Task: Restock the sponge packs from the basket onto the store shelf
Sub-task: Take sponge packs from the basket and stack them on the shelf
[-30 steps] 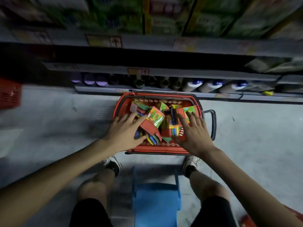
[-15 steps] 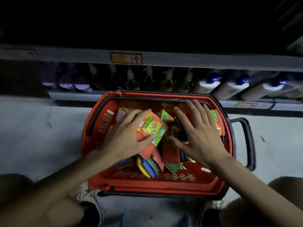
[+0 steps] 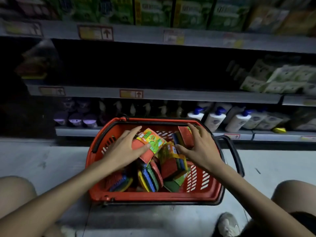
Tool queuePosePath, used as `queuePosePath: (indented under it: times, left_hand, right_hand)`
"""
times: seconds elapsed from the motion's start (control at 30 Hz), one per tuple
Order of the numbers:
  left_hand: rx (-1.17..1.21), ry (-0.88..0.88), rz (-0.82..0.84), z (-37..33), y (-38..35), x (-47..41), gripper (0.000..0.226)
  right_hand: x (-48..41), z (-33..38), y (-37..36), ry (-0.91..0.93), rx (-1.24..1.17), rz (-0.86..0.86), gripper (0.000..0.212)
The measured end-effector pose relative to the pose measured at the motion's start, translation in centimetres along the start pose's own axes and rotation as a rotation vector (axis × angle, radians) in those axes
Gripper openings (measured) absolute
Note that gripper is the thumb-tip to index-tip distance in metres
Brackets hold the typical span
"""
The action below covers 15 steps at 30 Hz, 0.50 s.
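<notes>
A: We are reaching both hands into the red basket. Our left hand is gripping a sponge pack, thumb pressing on its green and yellow label, fingers spreading along its far left edge.

B: And our right hand?

A: It is curling over a second pack standing on edge by the far right wall of the basket. Fingers are lying across its top and right side, thumb pointing left below it. Whether it is truly clamping that pack, we cannot tell.

B: Where are the remaining packs lying?

A: The loose packs are piling up in the basket's middle and near part, tilting every way, red, blue, yellow and green edges showing.

B: And the basket itself?

A: It is sitting on the grey floor, just near the lowest shelf, its black handle sticking out to the right.

B: What are we seeing on the shelves?

A: White bottles with blue caps are standing on the lowest shelf at the right. The middle shelf is showing dark in its centre, with pale packets at its far right.
</notes>
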<state>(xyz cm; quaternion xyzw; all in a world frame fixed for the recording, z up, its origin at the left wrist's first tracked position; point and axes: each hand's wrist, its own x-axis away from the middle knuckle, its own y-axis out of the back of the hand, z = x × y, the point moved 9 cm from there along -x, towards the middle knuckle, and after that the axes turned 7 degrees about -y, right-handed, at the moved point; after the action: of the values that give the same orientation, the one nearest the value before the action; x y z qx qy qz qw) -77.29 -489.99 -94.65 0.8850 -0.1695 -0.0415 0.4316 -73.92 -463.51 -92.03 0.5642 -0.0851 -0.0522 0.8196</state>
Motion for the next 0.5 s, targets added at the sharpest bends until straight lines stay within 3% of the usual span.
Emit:
queuePosePath:
  times: [0.1, 0.27, 0.5]
  left_hand:
    - [-0.024, 0.023, -0.031, -0.4, 0.6, 1.0, 0.09]
    - [-0.17, 0.032, 0.003, -1.9, 0.5, 2.0, 0.083]
    - [-0.142, 0.116, -0.034, -0.1, 1.1, 0.7, 0.085]
  right_hand:
    - [0.4, -0.9, 0.5, -0.04, -0.067, 0.103, 0.107]
    - [0.1, -3.2, 1.0, -0.054, -0.013, 0.305, 0.126]
    - [-1.8, -3.8, 1.9, -0.096, 0.069, 0.263, 0.121]
